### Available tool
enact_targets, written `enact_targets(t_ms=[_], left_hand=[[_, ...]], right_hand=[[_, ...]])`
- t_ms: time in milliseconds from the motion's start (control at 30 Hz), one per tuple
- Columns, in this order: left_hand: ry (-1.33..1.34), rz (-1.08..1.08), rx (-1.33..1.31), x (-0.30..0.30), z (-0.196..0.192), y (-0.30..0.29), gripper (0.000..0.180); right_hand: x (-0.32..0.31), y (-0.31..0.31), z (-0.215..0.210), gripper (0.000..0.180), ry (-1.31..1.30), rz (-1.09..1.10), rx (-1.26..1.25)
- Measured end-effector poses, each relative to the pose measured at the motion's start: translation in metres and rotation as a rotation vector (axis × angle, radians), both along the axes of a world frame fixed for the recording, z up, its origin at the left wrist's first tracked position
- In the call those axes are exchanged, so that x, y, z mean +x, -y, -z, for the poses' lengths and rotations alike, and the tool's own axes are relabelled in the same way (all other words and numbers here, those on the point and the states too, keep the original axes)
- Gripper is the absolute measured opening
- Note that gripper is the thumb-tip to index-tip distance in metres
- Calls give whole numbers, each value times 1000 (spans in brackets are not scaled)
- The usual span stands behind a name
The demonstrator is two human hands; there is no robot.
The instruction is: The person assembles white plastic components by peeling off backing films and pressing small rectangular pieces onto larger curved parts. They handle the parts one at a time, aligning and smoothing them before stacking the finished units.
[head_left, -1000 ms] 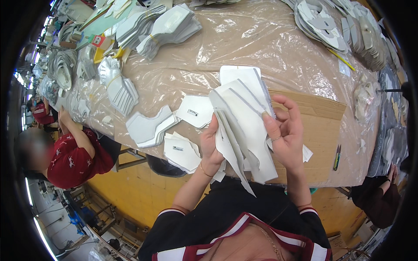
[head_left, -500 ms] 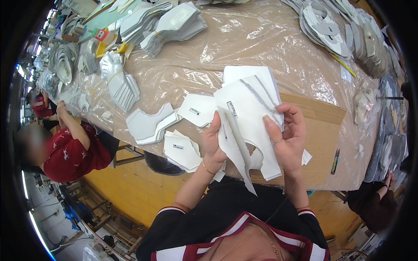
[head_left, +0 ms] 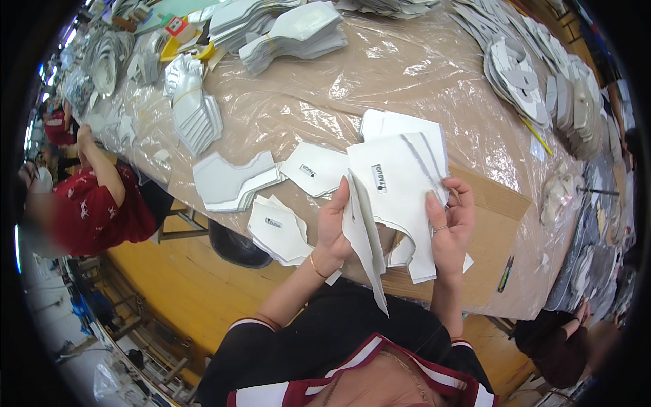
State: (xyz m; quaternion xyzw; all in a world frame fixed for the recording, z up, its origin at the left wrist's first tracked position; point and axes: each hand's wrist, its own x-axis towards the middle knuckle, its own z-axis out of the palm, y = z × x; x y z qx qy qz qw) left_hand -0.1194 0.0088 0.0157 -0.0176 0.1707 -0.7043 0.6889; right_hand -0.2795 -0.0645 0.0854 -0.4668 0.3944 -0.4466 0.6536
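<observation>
My right hand is closed on the right edge of a small fanned stack of white cut panels, thumb on top and fingers behind. The top panel has a dark printed label and a curved cut-out; grey edges of the lower ones show. My left hand pinches a single white panel, turned nearly edge-on beside the stack. Just left of that hand lie labelled white panels, and nearer me another small pile of white panels. More white panels lie behind the held stack.
Plastic film covers the table. Under my right hand is a cardboard sheet, with a pen on it. Stacked grey pieces stand at the back, others at right. A person in red is at the left.
The panel in my left hand has turned more upright and edge-on. The stack in my right hand lies straighter, showing its label more fully. The whole view has shifted slightly.
</observation>
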Motion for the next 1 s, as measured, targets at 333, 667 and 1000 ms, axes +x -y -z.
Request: enact_targets(t_ms=[333, 667, 1000], left_hand=[[-266, -7, -217, -7, 11, 1, 50], [-246, -21, -172, -3, 18, -5, 44], [-55, -55, -174, 5, -7, 1, 46]], right_hand=[[-10, 3, 9, 35, 65, -36, 62], [-3, -2, 4, 36, 28, -13, 54], [-2, -5, -4, 36, -80, 29, -29]])
